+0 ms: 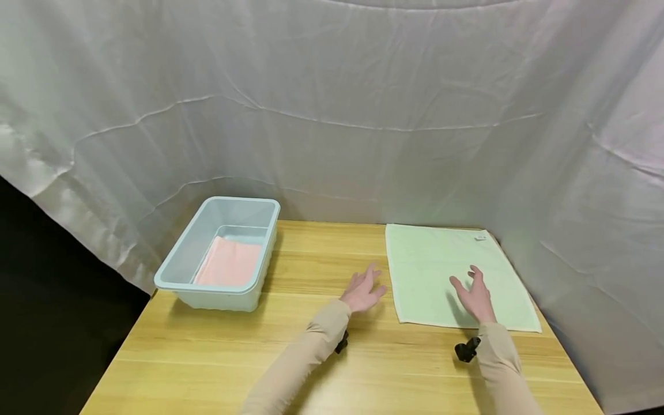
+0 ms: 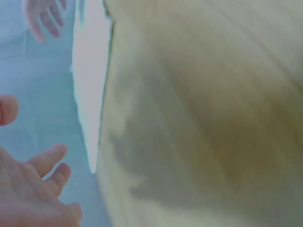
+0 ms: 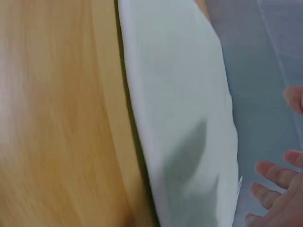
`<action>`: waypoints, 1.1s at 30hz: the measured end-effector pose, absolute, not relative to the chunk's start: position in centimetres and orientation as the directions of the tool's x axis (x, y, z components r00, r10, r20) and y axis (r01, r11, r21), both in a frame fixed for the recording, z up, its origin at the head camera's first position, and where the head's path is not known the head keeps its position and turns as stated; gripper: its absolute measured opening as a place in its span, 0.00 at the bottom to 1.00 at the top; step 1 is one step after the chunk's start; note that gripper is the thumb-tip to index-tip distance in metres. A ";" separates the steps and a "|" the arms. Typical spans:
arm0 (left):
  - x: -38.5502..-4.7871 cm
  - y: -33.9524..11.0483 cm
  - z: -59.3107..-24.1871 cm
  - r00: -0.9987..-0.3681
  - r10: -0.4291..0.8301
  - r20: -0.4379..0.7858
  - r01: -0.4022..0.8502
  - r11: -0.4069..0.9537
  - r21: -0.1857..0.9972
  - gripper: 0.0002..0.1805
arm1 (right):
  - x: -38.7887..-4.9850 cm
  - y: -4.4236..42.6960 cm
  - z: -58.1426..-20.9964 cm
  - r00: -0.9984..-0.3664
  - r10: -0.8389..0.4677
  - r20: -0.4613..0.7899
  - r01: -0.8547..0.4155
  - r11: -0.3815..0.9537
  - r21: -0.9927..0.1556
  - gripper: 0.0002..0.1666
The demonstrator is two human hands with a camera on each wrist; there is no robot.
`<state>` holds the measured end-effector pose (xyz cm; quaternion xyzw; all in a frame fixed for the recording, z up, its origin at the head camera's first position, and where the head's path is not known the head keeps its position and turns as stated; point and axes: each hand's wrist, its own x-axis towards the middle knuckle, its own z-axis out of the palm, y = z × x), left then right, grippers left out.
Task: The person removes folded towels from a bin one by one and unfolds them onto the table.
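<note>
A pale green towel (image 1: 430, 271) lies spread flat on the right part of the wooden table, with a small white tag at its far right corner. Above its near right part hovers my right hand (image 1: 476, 297), fingers apart and holding nothing. My left hand (image 1: 363, 291) is over bare wood just left of the towel, its fingers spread and nothing in them. In the left wrist view the left hand (image 2: 35, 189) shows at the lower left. The right wrist view has the right hand (image 3: 281, 194) at its right edge, with the towel (image 3: 175, 94) below it.
A light blue plastic bin (image 1: 218, 287) stands at the table's left, with a folded pink towel (image 1: 230, 262) on its floor. Grey curtains (image 1: 332, 115) hang behind and at the sides. A small black wrist device (image 1: 467, 349) sits by the right sleeve.
</note>
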<state>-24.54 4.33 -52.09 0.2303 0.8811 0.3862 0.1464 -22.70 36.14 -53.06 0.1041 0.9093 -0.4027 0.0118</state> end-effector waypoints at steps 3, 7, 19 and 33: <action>-24.9 2.7 -51.1 -0.864 0.502 -0.046 0.291 0.571 0.768 0.43 | -22.6 35.4 -52.7 -0.984 0.166 -0.071 0.164 0.656 -0.737 0.54; -25.0 0.3 -49.5 -0.894 0.447 0.009 0.268 0.519 0.812 0.45 | -22.5 34.5 -52.2 -0.988 0.147 -0.039 0.126 0.649 -0.750 0.53; -23.7 -8.3 -44.2 -0.957 0.280 0.078 0.188 0.392 0.900 0.42 | -21.8 32.2 -50.6 -0.996 0.087 0.003 0.050 0.599 -0.799 0.51; -24.2 -23.5 -42.6 -0.984 -0.071 0.163 0.122 0.402 0.907 0.34 | -21.6 30.1 -49.8 -0.998 0.053 0.026 0.002 0.466 -0.885 0.44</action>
